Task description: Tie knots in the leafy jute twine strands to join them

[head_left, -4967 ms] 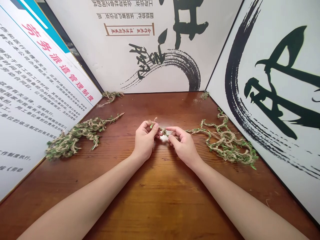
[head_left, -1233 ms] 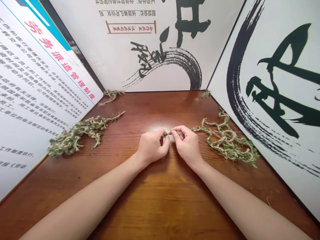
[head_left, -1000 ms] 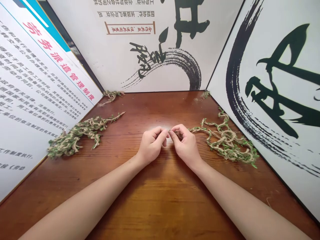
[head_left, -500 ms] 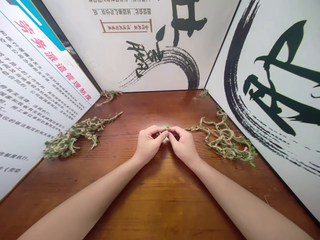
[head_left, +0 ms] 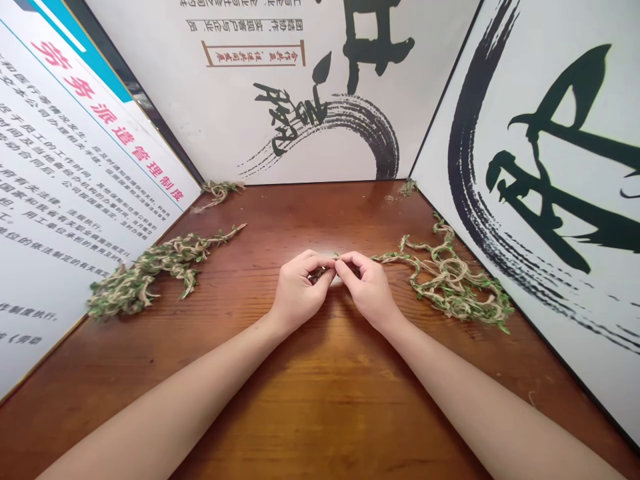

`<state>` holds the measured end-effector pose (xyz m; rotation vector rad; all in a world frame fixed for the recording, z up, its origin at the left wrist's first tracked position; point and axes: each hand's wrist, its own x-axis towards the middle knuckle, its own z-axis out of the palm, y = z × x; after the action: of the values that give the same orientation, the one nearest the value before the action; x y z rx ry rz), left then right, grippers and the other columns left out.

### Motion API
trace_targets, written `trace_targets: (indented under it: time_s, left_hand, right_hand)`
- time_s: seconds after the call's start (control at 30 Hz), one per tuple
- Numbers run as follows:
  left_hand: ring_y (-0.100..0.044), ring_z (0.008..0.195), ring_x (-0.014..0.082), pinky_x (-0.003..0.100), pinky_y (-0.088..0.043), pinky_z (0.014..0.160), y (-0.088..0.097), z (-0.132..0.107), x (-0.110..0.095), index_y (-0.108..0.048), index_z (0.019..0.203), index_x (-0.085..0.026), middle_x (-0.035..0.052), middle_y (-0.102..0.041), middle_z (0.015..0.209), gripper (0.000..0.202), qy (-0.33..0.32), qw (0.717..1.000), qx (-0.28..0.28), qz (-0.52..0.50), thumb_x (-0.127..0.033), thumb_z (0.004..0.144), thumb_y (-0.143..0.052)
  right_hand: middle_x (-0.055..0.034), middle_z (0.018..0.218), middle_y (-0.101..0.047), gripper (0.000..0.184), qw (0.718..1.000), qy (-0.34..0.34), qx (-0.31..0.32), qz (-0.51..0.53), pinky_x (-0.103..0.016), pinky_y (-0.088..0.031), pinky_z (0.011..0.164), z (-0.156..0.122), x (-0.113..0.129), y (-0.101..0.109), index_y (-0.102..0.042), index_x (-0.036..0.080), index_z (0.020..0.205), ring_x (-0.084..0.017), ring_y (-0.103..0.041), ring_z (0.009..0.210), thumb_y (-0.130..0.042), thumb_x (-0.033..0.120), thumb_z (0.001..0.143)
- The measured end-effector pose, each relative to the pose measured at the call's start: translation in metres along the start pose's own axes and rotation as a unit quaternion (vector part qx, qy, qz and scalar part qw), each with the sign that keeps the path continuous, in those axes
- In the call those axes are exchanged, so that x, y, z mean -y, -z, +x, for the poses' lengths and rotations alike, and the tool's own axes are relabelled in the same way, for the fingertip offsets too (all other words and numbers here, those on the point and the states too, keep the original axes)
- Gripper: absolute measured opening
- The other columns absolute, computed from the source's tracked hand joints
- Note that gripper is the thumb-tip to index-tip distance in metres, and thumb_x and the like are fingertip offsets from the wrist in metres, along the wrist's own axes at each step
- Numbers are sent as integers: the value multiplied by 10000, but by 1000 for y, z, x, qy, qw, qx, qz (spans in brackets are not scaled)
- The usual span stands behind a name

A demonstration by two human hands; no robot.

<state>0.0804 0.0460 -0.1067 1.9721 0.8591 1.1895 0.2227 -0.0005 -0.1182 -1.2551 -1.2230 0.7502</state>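
Observation:
My left hand (head_left: pixel 305 287) and my right hand (head_left: pixel 367 287) meet fingertip to fingertip over the middle of the table. Both are closed in a pinch on a leafy twine (head_left: pixel 383 258), a tan cord with small green leaves. Most of the held part is hidden behind the fingers. From my right hand the twine runs right, into a loose tangled heap (head_left: pixel 455 280) of the same cord. A bit of it shows dimly inside the curl of my left hand.
A thicker bundle of leafy twine (head_left: pixel 155 270) lies on the left of the brown wooden table (head_left: pixel 320 413). Smaller scraps (head_left: pixel 220 192) sit in the far left corner, and green bits (head_left: pixel 407 188) in the far right one. Printed panels (head_left: pixel 320 157) wall in three sides.
The green tip that stood above my joined fingertips now barely shows. My fingers have shifted slightly along the twine; the heaps lie as before.

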Motion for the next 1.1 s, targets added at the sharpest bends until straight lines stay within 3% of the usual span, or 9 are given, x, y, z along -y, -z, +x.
trace_targets:
  time_s: [0.1,0.27,0.5,0.77,0.93,1.1]
  left_hand:
    - [-607,656,126,258,-487,610,-1,-1,1,-711,852,-183,26,-700,770,32,41,999,5,-19,-205,834,-696]
    - [-533,568,97,218,-433,527,-2,-2,2,-588,876,-190,-32,-589,679,144,67,997,-19,-40,-219,819,-717]
    - [-555,678,95,214,-476,606,-1,-1,1,-643,759,-174,4,-596,798,132,-77,987,-73,121,-131,850,-728]
    - [-649,772,131,248,-550,656,0,-2,7,-734,807,-168,43,-650,876,90,-117,973,-89,180,-213,885,-739]
    - [-702,907,180,319,-599,772,-1,-3,10,-772,879,-152,108,-690,1034,130,-106,975,-74,183,-231,921,-678]
    - [-663,1113,290,505,-529,971,1,-3,6,-781,1001,-171,144,-681,1181,172,-75,972,-44,219,-273,907,-680]
  right_hand:
    - [-32,788,-693,212,1000,-3,-3,3,-318,-483,722,1,0,-1,-661,199,832,-185,-616,745,-589,385,905]
    - [-30,780,-682,255,999,-28,-37,0,-318,-481,726,1,0,0,-634,202,815,-183,-612,735,-580,437,898]
    - [-35,811,-693,249,998,-37,-41,17,-325,-484,740,2,0,-1,-634,202,827,-186,-622,745,-605,444,875]
    - [-41,828,-712,223,999,-12,-41,14,-324,-502,747,1,-2,-1,-642,202,845,-192,-649,768,-621,417,897]
    - [-41,833,-722,201,999,-2,-38,11,-325,-509,748,0,-3,-2,-657,201,864,-191,-652,765,-612,392,908]
    - [-52,876,-734,177,1000,19,-17,-17,-329,-504,770,-1,-2,-2,-676,204,872,-196,-657,797,-591,349,928]
